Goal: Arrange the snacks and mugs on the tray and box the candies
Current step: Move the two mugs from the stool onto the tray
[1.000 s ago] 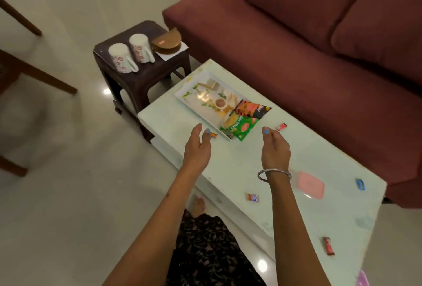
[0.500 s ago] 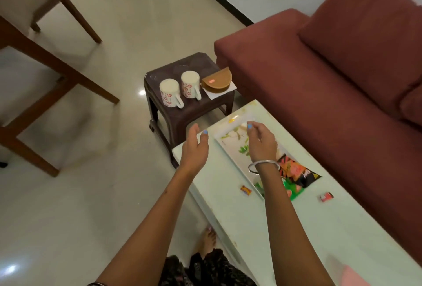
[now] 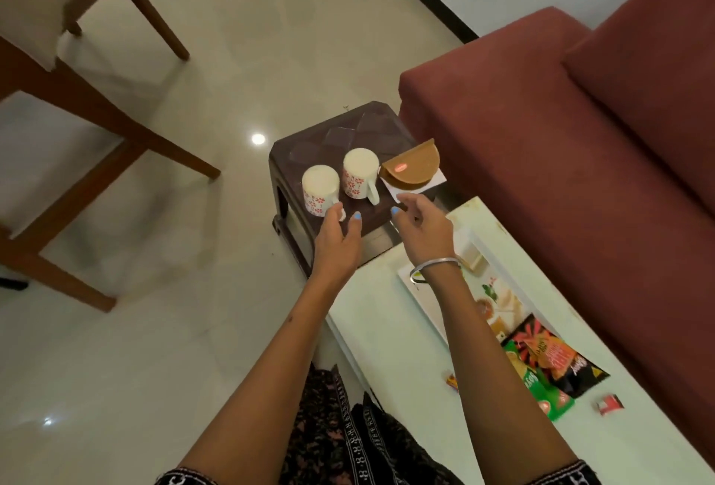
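Two white mugs with red flower prints stand on a dark brown stool (image 3: 348, 132): the left mug (image 3: 320, 190) and the right mug (image 3: 360, 173). My left hand (image 3: 337, 238) is open, its fingertips at the left mug's base. My right hand (image 3: 423, 225) is open just below the right mug, holding nothing. A printed white tray (image 3: 427, 298) lies on the pale table (image 3: 387, 329), partly under my right arm. Two snack packets (image 3: 549, 364) rest on the tray's near end. Candies lie on the table: a red one (image 3: 609, 404) and an orange one (image 3: 450, 382).
A brown half-round box (image 3: 412, 170) on a white napkin shares the stool with the mugs. A maroon sofa (image 3: 561, 136) runs along the table's far side. Wooden chair legs (image 3: 116, 124) stand on the tiled floor at the left.
Both hands have moved from over the tray and table out to the stool, reaching the mugs. The view has swung left toward the stool.
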A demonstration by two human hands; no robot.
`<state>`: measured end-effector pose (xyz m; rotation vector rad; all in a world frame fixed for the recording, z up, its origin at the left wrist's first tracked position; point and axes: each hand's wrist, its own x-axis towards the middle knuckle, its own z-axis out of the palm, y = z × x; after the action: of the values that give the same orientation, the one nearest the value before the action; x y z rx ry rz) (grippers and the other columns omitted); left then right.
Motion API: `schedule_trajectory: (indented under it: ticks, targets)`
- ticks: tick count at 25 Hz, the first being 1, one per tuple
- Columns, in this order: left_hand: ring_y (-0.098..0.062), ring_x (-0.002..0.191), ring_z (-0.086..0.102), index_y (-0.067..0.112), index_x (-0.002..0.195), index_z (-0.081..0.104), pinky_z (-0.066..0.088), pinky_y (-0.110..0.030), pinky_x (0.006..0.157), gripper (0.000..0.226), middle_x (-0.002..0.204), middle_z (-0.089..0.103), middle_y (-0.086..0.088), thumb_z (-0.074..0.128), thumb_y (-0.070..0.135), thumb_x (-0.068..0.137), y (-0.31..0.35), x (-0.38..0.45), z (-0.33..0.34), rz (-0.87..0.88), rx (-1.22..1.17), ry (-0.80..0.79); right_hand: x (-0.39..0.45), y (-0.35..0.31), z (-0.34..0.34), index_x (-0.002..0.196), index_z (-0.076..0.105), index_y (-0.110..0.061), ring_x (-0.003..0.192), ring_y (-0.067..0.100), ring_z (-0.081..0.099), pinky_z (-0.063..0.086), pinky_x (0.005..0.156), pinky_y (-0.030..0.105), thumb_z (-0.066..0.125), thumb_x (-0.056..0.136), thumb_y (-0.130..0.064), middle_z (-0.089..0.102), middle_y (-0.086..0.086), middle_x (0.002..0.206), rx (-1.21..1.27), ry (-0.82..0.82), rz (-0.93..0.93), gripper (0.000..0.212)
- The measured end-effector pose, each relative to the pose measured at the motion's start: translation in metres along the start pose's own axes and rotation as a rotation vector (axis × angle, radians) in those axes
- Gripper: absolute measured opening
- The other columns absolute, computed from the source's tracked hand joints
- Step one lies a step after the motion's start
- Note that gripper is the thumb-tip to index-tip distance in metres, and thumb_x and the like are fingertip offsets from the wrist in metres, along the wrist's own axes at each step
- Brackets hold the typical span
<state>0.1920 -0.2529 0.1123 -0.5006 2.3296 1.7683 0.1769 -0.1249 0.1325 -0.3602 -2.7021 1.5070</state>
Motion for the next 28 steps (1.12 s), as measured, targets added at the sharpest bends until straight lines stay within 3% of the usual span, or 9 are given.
schedule_trajectory:
  ticks: [3,7,13,18,23,28]
  targets:
    - [-0.027,0.132,0.038,0.01,0.138,0.032,0.036,-0.041,0.107,0.049,0.145,0.039,-0.013,0.042,0.03,0.095,0.008,0.051,-0.012,0.044,0.139,0.015,0.045,-0.007,0.032,0.113,0.061,-0.017,0.089,0.009,0.055,0.048,0.08,0.024,0.062,0.083,-0.021,0.067,0.003,0.109,-0.068,-0.039,0.021,0.03]
    - [-0.028,0.131,0.037,0.012,0.138,0.031,0.038,-0.044,0.107,0.057,0.145,0.038,-0.011,0.054,0.031,0.089,0.0,0.107,-0.03,0.085,0.42,0.02,0.099,-0.007,0.067,0.121,0.055,-0.016,0.114,0.022,0.054,0.044,0.095,0.035,0.068,0.078,-0.019,0.06,0.007,0.125,-0.237,-0.183,0.022,0.045]
    - [-0.034,0.141,0.018,0.024,0.142,0.018,0.024,-0.048,0.112,0.091,0.153,0.021,-0.009,0.076,0.03,0.072,-0.022,0.174,-0.035,0.098,0.838,-0.219,0.165,0.006,0.107,0.133,0.037,-0.025,0.133,0.032,0.033,0.037,0.104,0.044,0.072,0.074,-0.02,0.03,0.009,0.15,-0.666,-0.398,0.018,0.069]
    - [-0.039,0.139,0.015,0.03,0.142,0.019,0.032,-0.055,0.107,0.095,0.153,0.015,-0.012,0.078,0.017,0.069,-0.03,0.197,-0.031,0.043,0.92,-0.397,0.188,0.018,0.126,0.136,0.033,-0.032,0.132,0.038,0.033,0.036,0.105,0.047,0.071,0.075,-0.023,0.023,0.012,0.152,-0.83,-0.466,0.01,0.072]
    - [-0.034,0.124,0.036,0.027,0.14,0.028,0.045,-0.046,0.096,0.088,0.143,0.031,-0.01,0.077,0.01,0.069,-0.028,0.209,-0.03,0.053,0.95,-0.397,0.198,0.023,0.134,0.135,0.035,-0.035,0.127,0.039,0.04,0.043,0.099,0.047,0.072,0.075,-0.023,0.027,0.01,0.151,-0.796,-0.453,0.067,0.072]
    - [-0.035,0.118,0.04,0.025,0.137,0.032,0.047,-0.043,0.092,0.085,0.137,0.036,-0.01,0.078,0.012,0.067,-0.028,0.215,-0.029,0.06,0.998,-0.427,0.2,0.024,0.137,0.133,0.035,-0.036,0.121,0.04,0.045,0.046,0.095,0.048,0.075,0.072,-0.021,0.028,0.009,0.149,-0.796,-0.464,0.077,0.074]
